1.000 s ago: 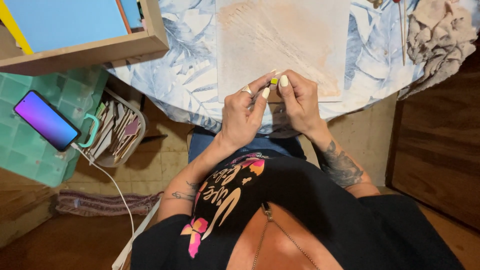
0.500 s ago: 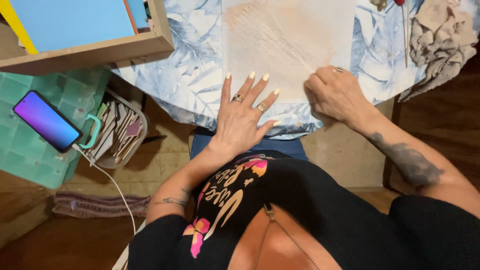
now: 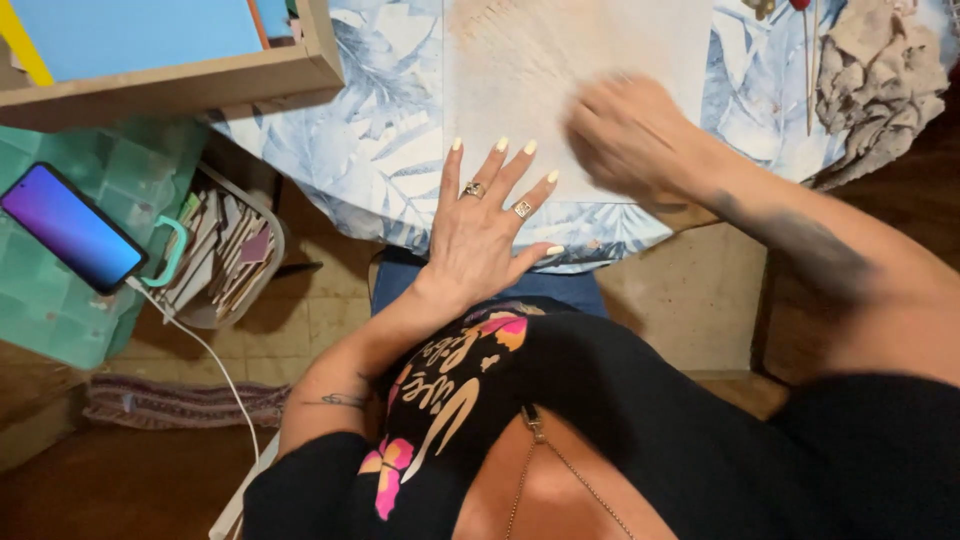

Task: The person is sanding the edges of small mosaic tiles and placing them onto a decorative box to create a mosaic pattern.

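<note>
Your left hand [image 3: 480, 235] lies flat, fingers spread, grip empty, on the pale sheet's [image 3: 560, 70] lower edge at centre frame. Your right hand [image 3: 625, 135] is blurred just right of it on the same sheet; its grip I cannot tell.

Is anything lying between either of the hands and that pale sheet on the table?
Nothing visible. The left hand lies flat at the pale sheet's near edge, and the blurred right hand is over it.

Right hand [image 3: 630, 135], upper mid frame, is motion-blurred; fingers can't be told apart, nor whether it holds anything. Pale sheet [image 3: 560, 60] and wooden box [image 3: 180, 85], upper left, cut by top edge. Crumpled cloth [image 3: 875, 85] cut at upper right corner.
</note>
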